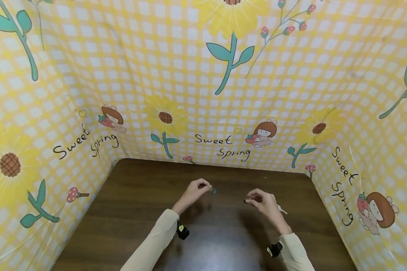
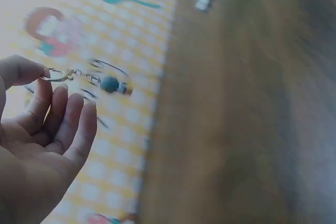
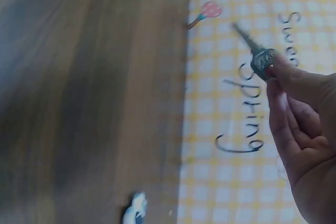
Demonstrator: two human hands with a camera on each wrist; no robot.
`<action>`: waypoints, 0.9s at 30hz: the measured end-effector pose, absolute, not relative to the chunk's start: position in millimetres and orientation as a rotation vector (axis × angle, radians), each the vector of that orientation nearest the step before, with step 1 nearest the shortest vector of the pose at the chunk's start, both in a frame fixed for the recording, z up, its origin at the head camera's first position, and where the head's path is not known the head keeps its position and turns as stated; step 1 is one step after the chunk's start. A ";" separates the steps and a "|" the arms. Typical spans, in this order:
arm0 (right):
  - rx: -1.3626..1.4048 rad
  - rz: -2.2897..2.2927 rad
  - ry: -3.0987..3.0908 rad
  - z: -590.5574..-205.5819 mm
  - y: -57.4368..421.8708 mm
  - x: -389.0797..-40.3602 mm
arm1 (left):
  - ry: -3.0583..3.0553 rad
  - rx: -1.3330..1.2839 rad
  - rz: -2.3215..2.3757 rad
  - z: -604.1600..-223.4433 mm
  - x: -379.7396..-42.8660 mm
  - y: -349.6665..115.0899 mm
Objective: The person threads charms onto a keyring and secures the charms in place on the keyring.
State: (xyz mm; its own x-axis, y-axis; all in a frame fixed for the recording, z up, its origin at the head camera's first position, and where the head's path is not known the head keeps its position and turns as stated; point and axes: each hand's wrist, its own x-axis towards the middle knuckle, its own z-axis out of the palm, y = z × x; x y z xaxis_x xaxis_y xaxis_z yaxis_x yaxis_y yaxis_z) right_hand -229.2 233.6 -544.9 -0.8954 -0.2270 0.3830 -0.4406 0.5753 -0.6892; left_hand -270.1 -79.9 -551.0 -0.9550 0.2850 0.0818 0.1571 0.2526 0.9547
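Note:
My left hand pinches the ring of a keychain between thumb and fingertip. From that metal ring a short chain stretches out to a dark teal bead and a small end piece, blurred in the left wrist view. Across from it, my right hand holds a single metal key by its head, between thumb and fingers. The key's blade points toward the left hand. In the head view a gap separates key and keychain, both held over the table.
A small whitish item lies on the dark wooden table, just beyond the right wrist in the head view. Yellow checked cloth with printed flowers walls in the back and both sides of the table.

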 end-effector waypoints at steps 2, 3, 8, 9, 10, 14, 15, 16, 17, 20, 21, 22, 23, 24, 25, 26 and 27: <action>0.575 1.219 -2.497 -536.7 232.3 -228.9 | 2.395 0.429 1.841 -536.5 -269.8 -78.8; 0.584 1.218 -2.469 -532.4 232.0 -229.0 | 2.393 0.437 1.862 -530.0 -269.7 -78.5; 0.612 1.248 -2.386 -511.5 231.5 -230.2 | 2.400 0.484 1.953 -504.4 -266.8 -77.2; 0.616 1.264 -2.373 -507.9 231.3 -230.2 | 2.403 0.496 1.969 -500.7 -266.0 -77.0; 0.619 1.282 -2.365 -504.3 230.9 -230.0 | 2.404 0.507 1.982 -497.3 -265.1 -76.8; 0.625 1.328 -2.331 -491.7 226.6 -227.8 | 2.419 0.575 1.996 -484.4 -261.3 -74.9; 0.623 1.334 -2.326 -488.6 224.7 -226.9 | 2.421 0.596 1.994 -481.3 -260.2 -74.2; 0.616 1.339 -2.323 -485.6 222.3 -225.9 | 2.422 0.614 1.994 -477.9 -259.0 -73.4; 0.611 1.343 -2.319 -482.5 219.6 -224.7 | 2.425 0.631 1.992 -474.3 -257.5 -72.5; 0.609 1.373 -2.301 -472.0 210.3 -219.1 | 2.403 0.663 2.013 -464.1 -252.9 -70.5; 0.621 1.387 -2.289 -467.6 207.0 -216.4 | 2.396 0.671 2.017 -461.1 -251.2 -70.3; 0.636 1.406 -2.274 -463.1 203.9 -213.4 | 2.402 0.681 2.012 -458.3 -249.4 -70.2; 0.654 1.425 -2.262 -458.3 201.0 -210.1 | 2.413 0.689 2.003 -456.0 -247.8 -70.3; 0.676 1.445 -2.247 -453.6 198.5 -206.8 | 2.422 0.698 1.994 -453.8 -246.3 -70.7; 0.700 1.462 -2.232 -449.5 196.3 -204.0 | 2.435 0.704 1.978 -451.9 -244.8 -71.0; 0.721 1.475 -2.219 -446.4 194.4 -201.7 | 2.450 0.711 1.964 -450.1 -243.3 -71.5; 0.737 1.484 -2.209 -444.0 192.8 -199.7 | 2.463 0.715 1.952 -448.3 -241.9 -72.1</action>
